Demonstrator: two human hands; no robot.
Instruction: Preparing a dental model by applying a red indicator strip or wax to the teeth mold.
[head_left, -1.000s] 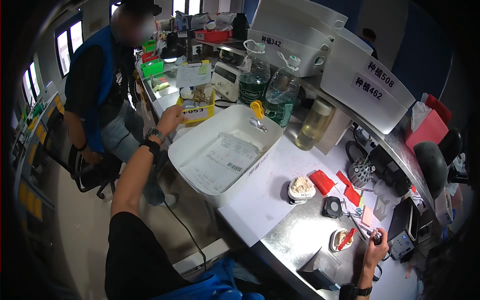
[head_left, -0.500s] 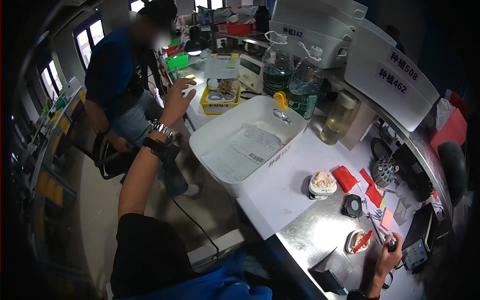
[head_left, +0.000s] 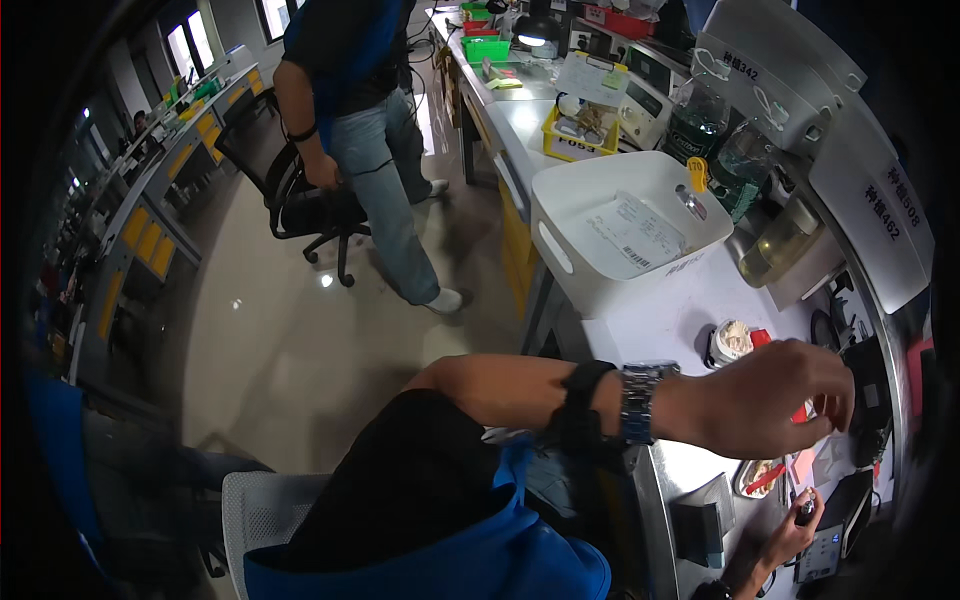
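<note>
My left hand (head_left: pixel 775 400), with a metal watch and a black strap at its wrist, reaches across the bench. Its fingers are loosely bent, the thumb apart, and nothing shows between them. Partly behind it stands a pale dental model (head_left: pixel 734 341) on a white base. My right hand (head_left: pixel 792 538), at the lower right, is closed round a small dark and silver thing (head_left: pixel 806 510) whose kind I cannot make out. Close to it lies a second dental model (head_left: pixel 760 478) with a red strip across it. My left hand hides part of the bench between the models.
A white tub (head_left: pixel 560 205) holding papers stands on the bench, with a yellow basket (head_left: pixel 580 150) beyond. Large bottles (head_left: pixel 740 165) and stacked white bins (head_left: pixel 870 200) line the right. A person (head_left: pixel 375 170) stands by an office chair (head_left: pixel 310 205) in the aisle.
My left hand has swung from beside the yellow basket, right and nearer, over the dental models. The view has turned left. My right hand keeps its grip on the small dark thing.
</note>
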